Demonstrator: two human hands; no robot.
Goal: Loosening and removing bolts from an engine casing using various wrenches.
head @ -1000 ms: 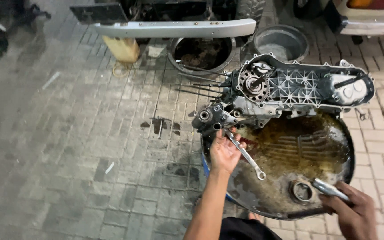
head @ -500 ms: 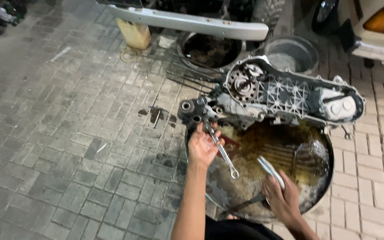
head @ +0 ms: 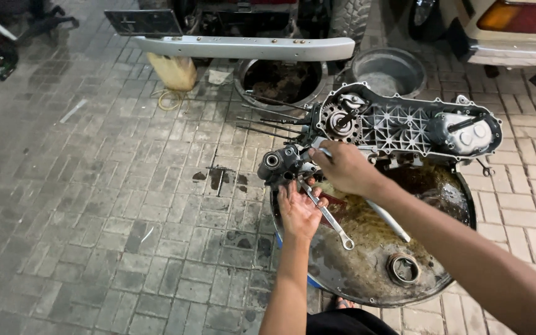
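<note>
Engine case (head: pixel 404 127) stripped bare, laid open-side up across rim of oily round drain pan (head: pixel 367 273) on paved floor; internals exposed, teardown judged well advanced, crank end still assembled. Right hand (head: pixel 342 166) fingers closed on long pale tool (head: pixel 387 220) at crank end. Left hand (head: pixel 298 212) fingers curled round combination spanner (head: pixel 325 214), head at fitting.

A floor of grey paving bricks (head: pixel 94 205), blotched with dark oil stains (head: pixel 217 177), carries a wide oily drain pan (head: pixel 373 273) at its near right, two round metal basins (head: pixel 280 80) (head: pixel 389 69) and a yellowish jerrycan (head: pixel 174 70) along its far edge.
</note>
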